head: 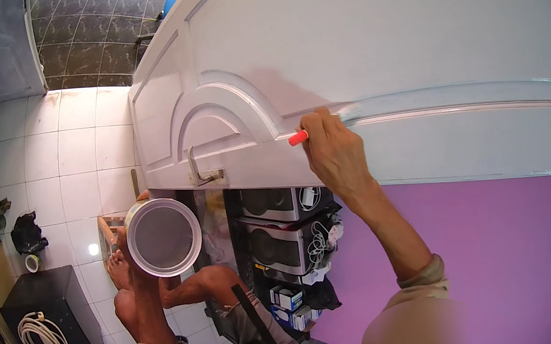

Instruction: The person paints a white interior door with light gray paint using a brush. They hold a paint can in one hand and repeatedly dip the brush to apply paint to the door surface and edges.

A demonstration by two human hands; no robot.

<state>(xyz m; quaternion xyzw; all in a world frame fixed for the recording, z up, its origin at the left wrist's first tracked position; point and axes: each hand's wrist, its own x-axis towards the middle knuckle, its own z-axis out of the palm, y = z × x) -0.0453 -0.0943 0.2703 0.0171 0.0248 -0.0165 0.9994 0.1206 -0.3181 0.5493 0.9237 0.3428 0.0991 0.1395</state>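
My right hand (335, 152) grips a paintbrush with a red handle (298, 138). The bristles (347, 112) press against the moulding of a panelled door (299, 24), just beyond my knuckles. Glossy wet paint shows along the moulding to the right of the brush. A round plastic paint tub (163, 238) is held up by my left hand (125, 245), which is mostly hidden behind it. Greyish paint or shadow fills the tub's inside; its level is hard to tell. Below the brush, a metal lever handle (205, 176) sticks out from the door's edge.
A purple wall (458, 244) stands to the right. Beside the door, a dark rack (268, 249) holds speakers, cables and boxes. On the white tiles (72, 156) lie a black plastic bag (29, 233) and tape rolls (32, 263). A coiled cable (43, 334) rests on a black box (61, 295).
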